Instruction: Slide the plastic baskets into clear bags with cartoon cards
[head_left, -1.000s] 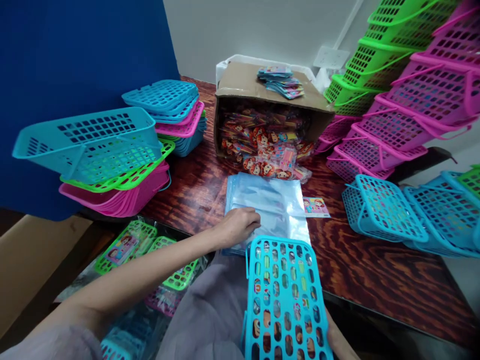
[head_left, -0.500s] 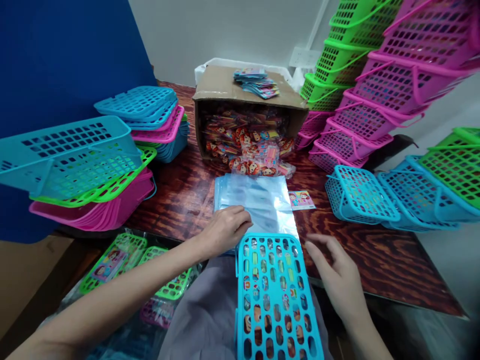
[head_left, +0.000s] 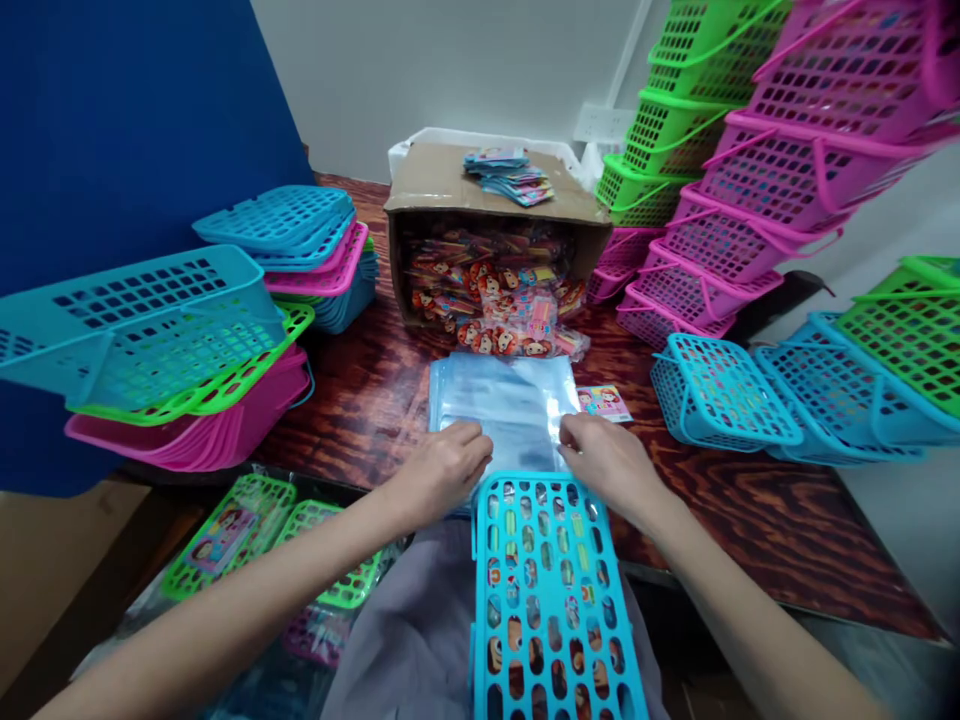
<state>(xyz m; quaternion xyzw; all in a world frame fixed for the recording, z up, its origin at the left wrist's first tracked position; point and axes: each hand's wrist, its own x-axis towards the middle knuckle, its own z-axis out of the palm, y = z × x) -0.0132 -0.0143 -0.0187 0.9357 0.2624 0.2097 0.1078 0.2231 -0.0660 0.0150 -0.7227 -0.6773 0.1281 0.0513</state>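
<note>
A stack of clear plastic bags (head_left: 504, 400) lies on the wooden table (head_left: 750, 520) in front of me. My left hand (head_left: 442, 466) rests on the stack's near left edge, fingers curled on the top bag. My right hand (head_left: 609, 462) touches the near right edge, fingertips pinching the plastic. A lidded blue perforated basket (head_left: 551, 590) with colourful items inside lies on my lap, just below both hands.
A tipped cardboard box (head_left: 450, 185) spills cartoon-printed packets (head_left: 499, 300); cards (head_left: 510, 172) sit on top. One loose card (head_left: 604, 402) lies beside the bags. Blue, pink and green baskets (head_left: 172, 350) are stacked left, pink and green towers (head_left: 757, 170) right, blue baskets (head_left: 720, 405) near right.
My right hand left the blue basket's lower edge, rose over the table and came onto the right edge of the bag stack. My left hand stayed on the bags.
</note>
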